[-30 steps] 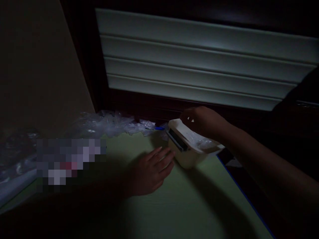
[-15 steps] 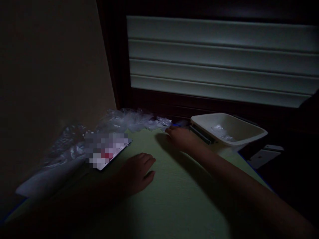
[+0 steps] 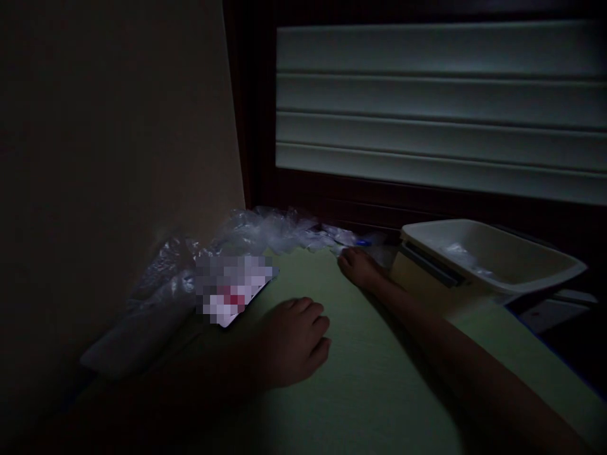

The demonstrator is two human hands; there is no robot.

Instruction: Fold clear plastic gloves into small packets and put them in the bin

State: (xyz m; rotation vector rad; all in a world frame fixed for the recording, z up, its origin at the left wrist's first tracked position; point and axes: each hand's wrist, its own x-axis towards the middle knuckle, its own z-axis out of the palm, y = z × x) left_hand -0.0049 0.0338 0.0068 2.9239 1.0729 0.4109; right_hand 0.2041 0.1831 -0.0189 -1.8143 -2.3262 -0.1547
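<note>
My left hand (image 3: 296, 341) rests over the pale green table surface (image 3: 374, 385), fingers loosely bent and a little apart, holding nothing. Just left of it lies a flat device (image 3: 237, 294) with a bright, pixelated face. My right hand (image 3: 359, 268) reaches to the far edge of the green surface, its fingers curled down beside the crumpled clear plastic (image 3: 270, 227). Whether anything is between those fingers is too dark and small to tell. A small blue item (image 3: 363, 242) shows just beyond them.
A cream bin (image 3: 427, 284) with clear plastic inside stands right of my right hand. Beyond the table's right edge, a white boxy item (image 3: 552, 313) sits lower down. A wall (image 3: 118, 126) rises on the left, and a slatted panel (image 3: 427, 95) stands behind.
The view has turned left, so the surroundings sit further right. My left hand's fingers have drawn closer together. My right hand stays at the far edge, with its fingers more curled.
</note>
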